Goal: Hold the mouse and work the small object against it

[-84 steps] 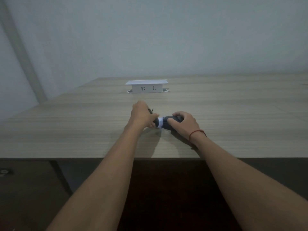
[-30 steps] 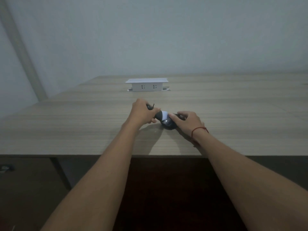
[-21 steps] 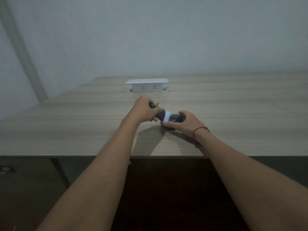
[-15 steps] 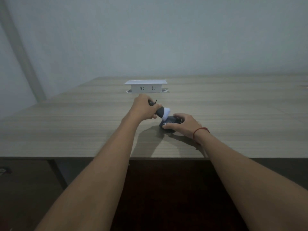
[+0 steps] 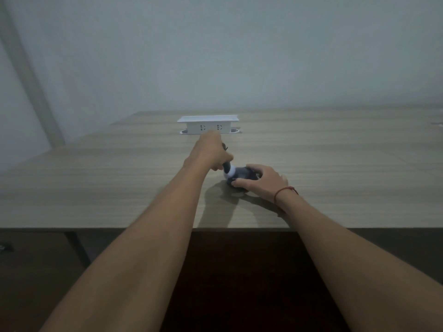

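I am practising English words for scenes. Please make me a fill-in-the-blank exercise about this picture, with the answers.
1. Both hands hold a dark gadget with a ____ band in its middle.
2. The right hand has a ____ string at its wrist.
3. The left hand is nearer than the right to the white ____ box set in the table.

Missing words: white; red; socket

A small dark object [image 5: 242, 174] with a white band near its left end lies on the wooden tabletop [image 5: 96, 183], near the middle of the front edge and a little back from it. Its narrow dark left end rises at a tilt into the left hand [image 5: 211, 152], which grips it. The right hand [image 5: 260, 180] holds its rounded dark body against the tabletop.
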